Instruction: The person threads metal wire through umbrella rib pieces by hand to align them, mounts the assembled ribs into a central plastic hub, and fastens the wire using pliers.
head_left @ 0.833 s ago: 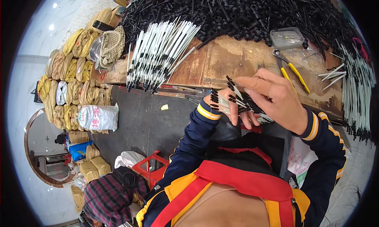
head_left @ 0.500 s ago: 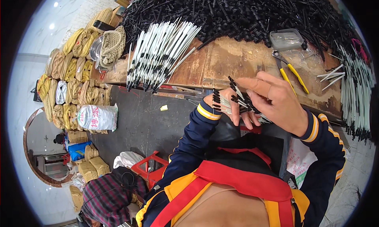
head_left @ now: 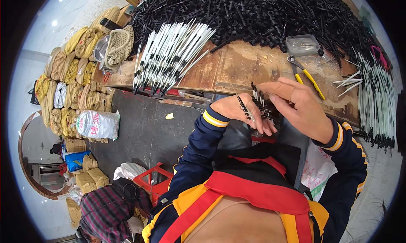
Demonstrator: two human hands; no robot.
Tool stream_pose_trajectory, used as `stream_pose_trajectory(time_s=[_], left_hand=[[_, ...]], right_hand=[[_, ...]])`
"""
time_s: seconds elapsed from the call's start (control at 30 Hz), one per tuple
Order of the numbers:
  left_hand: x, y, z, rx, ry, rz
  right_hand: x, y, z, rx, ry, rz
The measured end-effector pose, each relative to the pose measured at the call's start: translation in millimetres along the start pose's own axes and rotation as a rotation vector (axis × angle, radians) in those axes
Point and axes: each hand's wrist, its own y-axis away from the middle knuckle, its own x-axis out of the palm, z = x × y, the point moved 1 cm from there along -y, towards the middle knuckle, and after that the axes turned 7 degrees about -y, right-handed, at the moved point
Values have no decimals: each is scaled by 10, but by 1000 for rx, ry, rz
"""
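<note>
In front of my waist, a loose bundle of thin pale sticks with black ends (head_left: 263, 107) is held in my left hand (head_left: 239, 109), its fingers curled around them. The black tips fan out above and below the fingers. Close to the bundle's right side is my right hand (head_left: 298, 103), slightly blurred, fingers stretched toward the tips and the thumb apart from them. Nothing can be made out between its fingers. On the table, a fanned stack of white sticks with black fittings (head_left: 171, 57) overhangs the near edge.
Black plastic parts (head_left: 249, 19) are heaped along the far side of the wooden table (head_left: 241, 67). Yellow-handled pliers (head_left: 311, 80), a clear box (head_left: 302, 45) and more pale sticks (head_left: 376, 101) lie right. At left are wrapped bundles (head_left: 67, 78), a red stool (head_left: 154, 179) and another person (head_left: 112, 209).
My left hand has turned, so the bundle's black tips point more upward. The right hand has shifted slightly, staying near the tips. The view has moved a little.
</note>
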Motion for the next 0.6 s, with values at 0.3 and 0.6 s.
stream_pose_trajectory(time_s=[0.3, 0.6], left_hand=[[-3, -77, 0, 20, -192, 6], [5, -164, 19, -22, -228, 20]], right_hand=[[-2, 67, -71, -92, 45, -58], [-44, 152, -53, -1, 93, -70]])
